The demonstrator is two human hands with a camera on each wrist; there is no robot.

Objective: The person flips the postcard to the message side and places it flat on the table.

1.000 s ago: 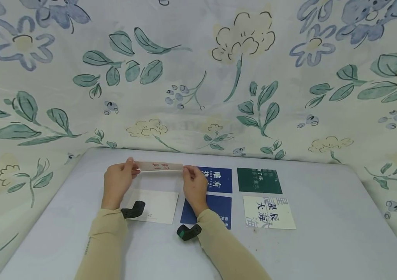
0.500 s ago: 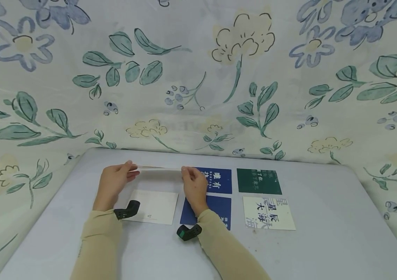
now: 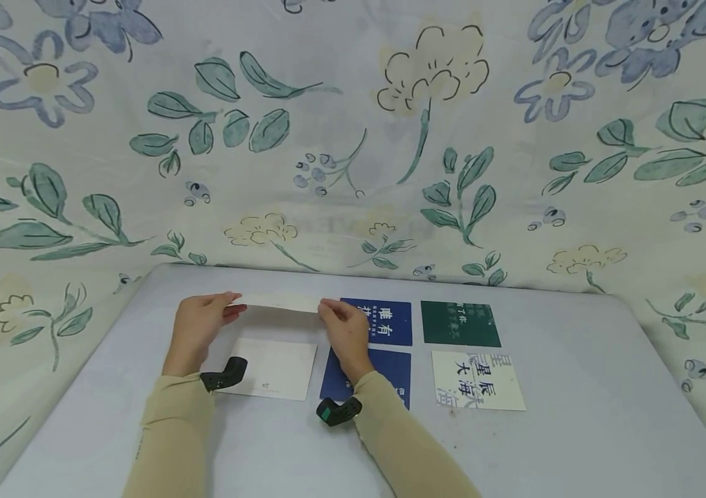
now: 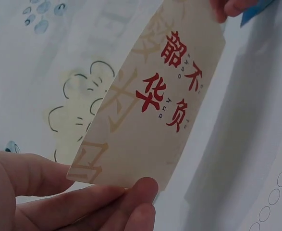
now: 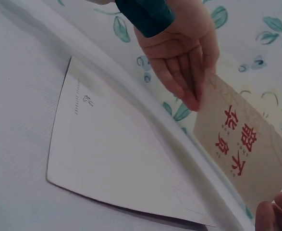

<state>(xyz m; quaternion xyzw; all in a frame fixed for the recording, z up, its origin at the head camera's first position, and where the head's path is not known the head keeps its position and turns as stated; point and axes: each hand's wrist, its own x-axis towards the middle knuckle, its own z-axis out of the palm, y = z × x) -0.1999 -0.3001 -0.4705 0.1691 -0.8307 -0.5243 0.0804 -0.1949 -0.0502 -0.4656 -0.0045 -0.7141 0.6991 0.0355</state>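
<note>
A cream postcard with red characters on one face (image 4: 145,110) is held up off the table between both hands. In the head view only its pale, plain-looking side (image 3: 281,303) shows, steeply foreshortened. My left hand (image 3: 196,328) pinches the left end between thumb and fingers. The right hand (image 3: 347,335) pinches the opposite end, and its fingertips are partly cut off in both wrist views. Below and nearer to me, a white postcard (image 3: 275,370) lies flat, with a small mark near its lower edge.
Two blue postcards (image 3: 390,321) lie near the right hand, the nearer one partly covered by it. Farther right are a green postcard (image 3: 460,323) and a cream one with dark blue characters (image 3: 480,380). A floral cloth (image 3: 340,200) hangs behind the white table (image 3: 577,387).
The held postcard has tilted: its red-printed face showed in the head view, then nearly its edge, and now its pale side. The left hand has shifted slightly left; the right hand has barely moved.
</note>
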